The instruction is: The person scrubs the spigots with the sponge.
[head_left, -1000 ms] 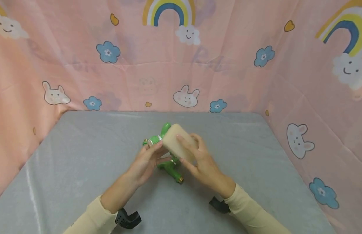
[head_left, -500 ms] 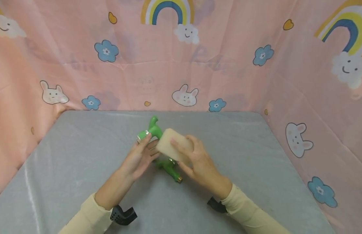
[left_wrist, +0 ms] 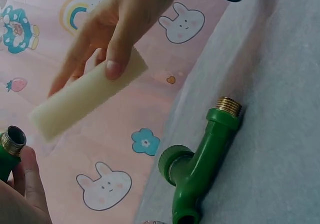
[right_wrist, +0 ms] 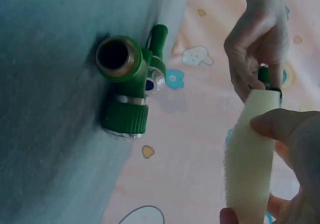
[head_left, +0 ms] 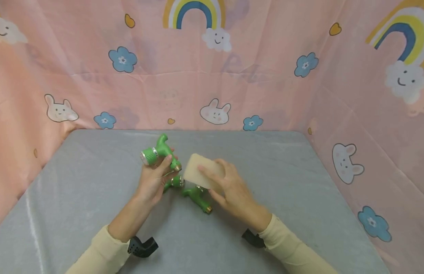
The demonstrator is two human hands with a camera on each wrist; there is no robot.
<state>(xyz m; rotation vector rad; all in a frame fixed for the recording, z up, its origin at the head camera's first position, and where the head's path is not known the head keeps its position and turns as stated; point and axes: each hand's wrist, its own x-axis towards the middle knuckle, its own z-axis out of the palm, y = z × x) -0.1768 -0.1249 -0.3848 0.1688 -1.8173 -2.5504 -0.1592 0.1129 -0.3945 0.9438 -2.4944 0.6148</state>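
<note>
My left hand (head_left: 151, 180) grips a green tap (head_left: 162, 149) above the table, its thumb against the body near the brass threaded end. The tap's ribbed knob points left and its spout points up. My right hand (head_left: 232, 186) holds a cream sponge block (head_left: 201, 171) between thumb and fingers, a short way right of the tap. Below the hands a second green tap (head_left: 197, 198) lies on the table, its brass thread toward me. Beside it lies a third green tap (head_left: 176, 181), partly hidden by my left hand. In the left wrist view the sponge (left_wrist: 85, 101) is seen edge-on.
A grey cloth covers the table (head_left: 284, 182). Pink curtains (head_left: 266, 57) with printed rainbows, flowers and rabbits hang along the back and sides. Black mounts (head_left: 142, 247) sit at both wrists.
My left hand has moved left with the tap, away from the sponge, and turned it so its knob faces left. The sponge has shifted slightly left. The third tap has come into view.
</note>
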